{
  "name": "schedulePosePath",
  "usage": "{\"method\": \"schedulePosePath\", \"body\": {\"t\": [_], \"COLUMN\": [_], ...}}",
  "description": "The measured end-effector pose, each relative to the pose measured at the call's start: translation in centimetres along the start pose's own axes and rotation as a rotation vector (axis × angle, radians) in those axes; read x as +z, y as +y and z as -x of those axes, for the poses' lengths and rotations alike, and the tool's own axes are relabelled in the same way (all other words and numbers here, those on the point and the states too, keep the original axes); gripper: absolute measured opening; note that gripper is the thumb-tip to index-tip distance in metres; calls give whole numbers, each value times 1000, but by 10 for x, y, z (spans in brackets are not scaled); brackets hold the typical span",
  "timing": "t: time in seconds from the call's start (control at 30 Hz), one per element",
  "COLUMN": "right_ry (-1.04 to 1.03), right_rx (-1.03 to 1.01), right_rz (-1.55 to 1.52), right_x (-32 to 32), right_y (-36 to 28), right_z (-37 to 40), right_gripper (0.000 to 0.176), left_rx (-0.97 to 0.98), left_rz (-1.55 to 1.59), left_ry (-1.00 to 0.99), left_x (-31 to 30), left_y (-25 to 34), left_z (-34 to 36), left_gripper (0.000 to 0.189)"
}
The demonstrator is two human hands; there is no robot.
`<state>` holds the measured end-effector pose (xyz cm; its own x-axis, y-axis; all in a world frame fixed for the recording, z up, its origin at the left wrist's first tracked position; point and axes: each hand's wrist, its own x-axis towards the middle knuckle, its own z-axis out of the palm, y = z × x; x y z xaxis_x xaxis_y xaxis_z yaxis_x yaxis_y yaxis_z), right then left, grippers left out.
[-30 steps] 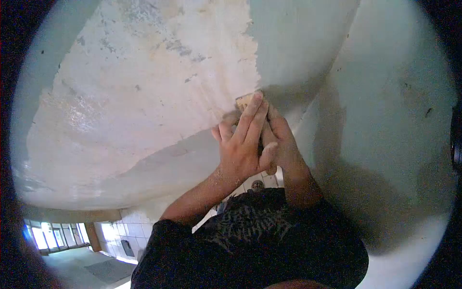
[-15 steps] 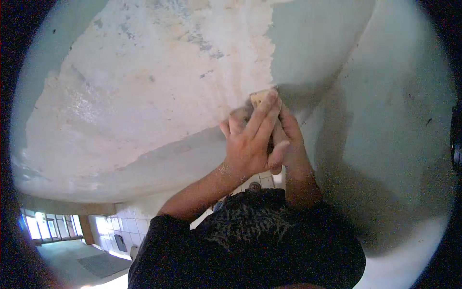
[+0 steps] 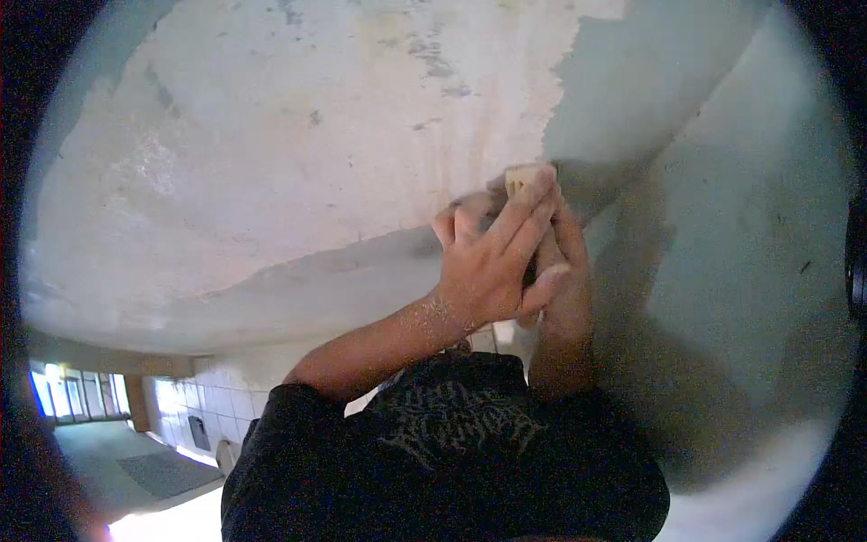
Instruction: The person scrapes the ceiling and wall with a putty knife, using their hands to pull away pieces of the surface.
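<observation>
Both of my hands are together on a small pale yellow scraper blade [image 3: 524,177] whose edge meets the wall, where the bare whitish patch [image 3: 298,163] borders green paint [image 3: 650,81]. My left hand [image 3: 497,244] lies over the tool, its forefingers pressed on the blade and its other fingers curled towards the wall. Behind it, my right hand [image 3: 564,248] is wrapped round the tool's handle, which my fingers mostly hide.
A dark mat [image 3: 167,474] lies on the floor at the lower left, near a barred window [image 3: 77,396] and a tiled wall [image 3: 212,402]. The painted wall curves close in front and on the right.
Both hands and the scraper appear farther right in the view, while the wall patch has also shifted right and the window left. The hold on the tool looks the same.
</observation>
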<state>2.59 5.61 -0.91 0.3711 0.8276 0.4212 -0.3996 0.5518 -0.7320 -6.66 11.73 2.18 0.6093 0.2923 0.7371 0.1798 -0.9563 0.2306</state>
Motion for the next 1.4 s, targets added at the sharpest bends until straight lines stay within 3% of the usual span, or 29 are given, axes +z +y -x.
{"method": "schedulePosePath", "body": {"t": [0.03, 0.5, 1.2, 1.27, 1.4], "right_ry": [135, 214, 219, 293, 226], "right_rx": [-25, 97, 61, 59, 11], "right_rz": [185, 237, 174, 176, 139], "right_x": [8, 12, 35, 39, 54], "right_y": [0, -7, -29, -30, -18], "right_z": [3, 2, -33, -27, 10], "right_gripper": [37, 38, 39, 42, 41], "left_rx": [2, -18, -19, -33, -21], "left_rz": [-9, 74, 57, 38, 62], "left_ry": [13, 40, 68, 63, 78], "left_x": [-1, 4, -3, -3, 2], "left_y": [-2, -9, -15, -14, -20], "left_z": [3, -3, -26, -28, -25], "left_gripper": [62, 62, 62, 63, 63]}}
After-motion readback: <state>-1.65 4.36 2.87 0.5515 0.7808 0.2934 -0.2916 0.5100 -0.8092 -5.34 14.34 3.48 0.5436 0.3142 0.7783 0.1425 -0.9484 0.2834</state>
